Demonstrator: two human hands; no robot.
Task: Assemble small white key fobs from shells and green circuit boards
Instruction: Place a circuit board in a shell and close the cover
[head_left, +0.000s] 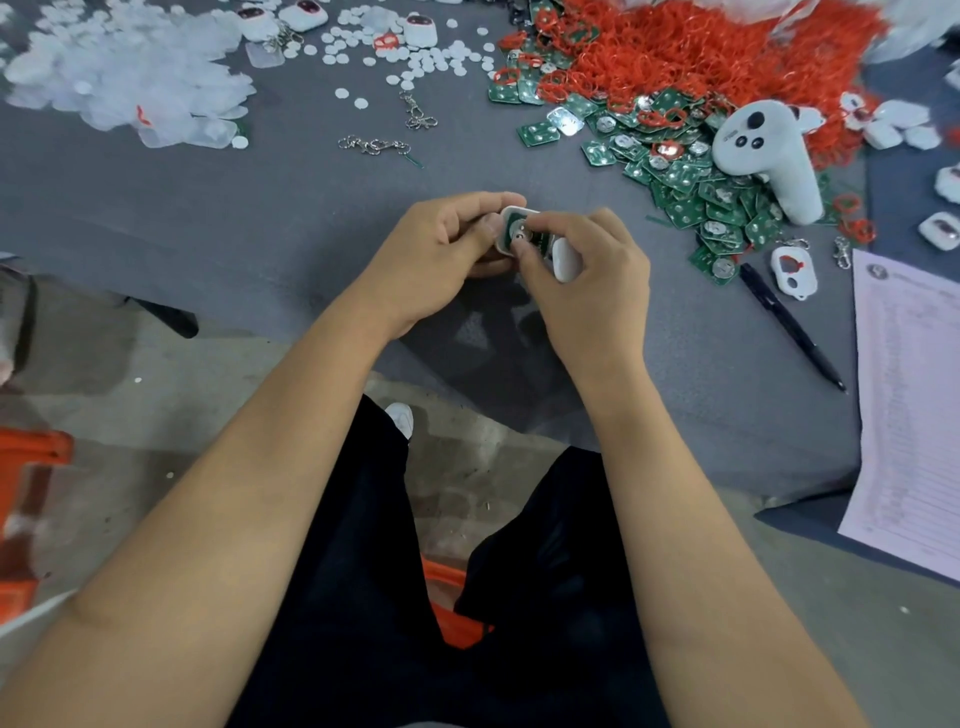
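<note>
Both hands raised just above the grey counter (260, 208), near its front edge. Left hand (436, 254) pinching a white shell (511, 214) with a green circuit board (519, 234) lying inside. Right hand (587, 280) with fingertips on the board, a second white shell (565, 262) tucked in its curled fingers. Heap of green boards (696, 192) to the right.

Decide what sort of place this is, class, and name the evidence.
Probably a small hand-assembly workshop: a heap of green circuit boards, a pile of red rubber rings and loose white plastic discs lie in bulk on a grey worktable.
</note>
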